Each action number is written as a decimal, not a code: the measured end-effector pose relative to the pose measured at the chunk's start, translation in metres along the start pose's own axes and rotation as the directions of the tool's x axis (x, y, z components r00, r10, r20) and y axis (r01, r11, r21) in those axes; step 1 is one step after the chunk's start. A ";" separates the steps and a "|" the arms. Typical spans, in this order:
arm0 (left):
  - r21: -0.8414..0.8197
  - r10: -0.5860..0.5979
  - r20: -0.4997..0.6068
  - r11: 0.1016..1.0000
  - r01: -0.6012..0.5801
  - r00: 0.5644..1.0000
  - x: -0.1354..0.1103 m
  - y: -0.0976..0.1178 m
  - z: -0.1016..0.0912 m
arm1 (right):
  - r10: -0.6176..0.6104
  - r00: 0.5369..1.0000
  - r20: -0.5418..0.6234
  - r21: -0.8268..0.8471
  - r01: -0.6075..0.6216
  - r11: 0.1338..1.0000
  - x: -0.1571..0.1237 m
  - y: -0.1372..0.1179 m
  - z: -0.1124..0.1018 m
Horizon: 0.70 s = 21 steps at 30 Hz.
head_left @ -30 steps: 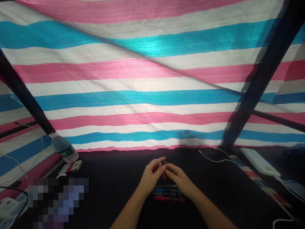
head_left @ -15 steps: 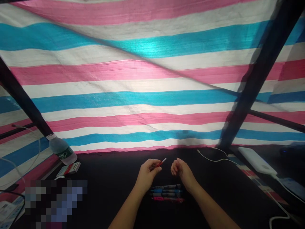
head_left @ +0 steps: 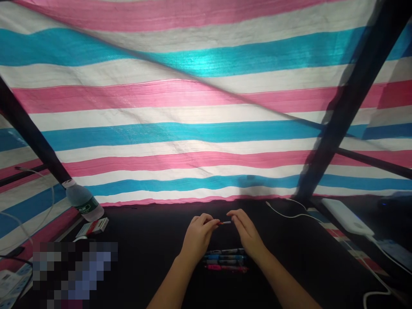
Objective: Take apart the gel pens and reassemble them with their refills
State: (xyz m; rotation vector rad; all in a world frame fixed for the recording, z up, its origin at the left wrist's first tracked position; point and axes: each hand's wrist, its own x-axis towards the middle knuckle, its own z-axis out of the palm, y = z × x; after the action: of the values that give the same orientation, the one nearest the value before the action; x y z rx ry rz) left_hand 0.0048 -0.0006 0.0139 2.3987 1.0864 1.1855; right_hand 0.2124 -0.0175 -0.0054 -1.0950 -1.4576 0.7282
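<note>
My left hand (head_left: 200,235) pinches a thin red stick with a pale end (head_left: 226,222), possibly a pen refill. The stick lies almost level, its pale end pointing right. Fingers stretched out, my right hand (head_left: 246,231) is open beside that end; I cannot tell whether they touch it. Below and between the hands, several pens lie in a stack of rows on the black table: a dark one (head_left: 223,252) at the far side, a blue one (head_left: 222,257), and a pink one (head_left: 223,268) nearest me. The right ends of some pens are partly hidden by my right hand.
At the left stand a water bottle (head_left: 84,201) and a small box (head_left: 92,228). A white power bank (head_left: 347,216) with a cable lies at the right, and another white cable (head_left: 283,213) nearby. A striped sheet (head_left: 193,133) hangs behind the black table (head_left: 138,257).
My left hand has turned the red stick from slanting upward to nearly level. My right hand has uncurled, its fingers now stretched toward the stick's pale end. The pens lie unchanged.
</note>
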 end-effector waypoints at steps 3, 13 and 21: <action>-0.143 -0.032 -0.020 0.989 0.029 0.999 0.000 0.003 0.001 | -0.124 0.984 0.131 -0.134 0.141 0.981 0.000 -0.006 0.000; -0.499 -0.328 -0.074 0.830 0.250 0.942 0.003 0.009 0.004 | -0.141 0.964 0.227 -0.207 0.189 0.960 0.001 -0.004 0.000; -0.594 -0.292 -0.017 0.772 0.225 0.956 0.006 0.012 0.005 | -0.118 0.940 0.321 -0.207 0.192 0.959 -0.001 -0.005 0.003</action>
State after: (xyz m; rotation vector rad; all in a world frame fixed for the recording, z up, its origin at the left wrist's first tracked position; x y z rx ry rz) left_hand 0.0175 -0.0046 0.0200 1.6676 0.8702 1.3228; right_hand 0.2082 -0.0199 -0.0022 -1.0608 -1.9138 0.6423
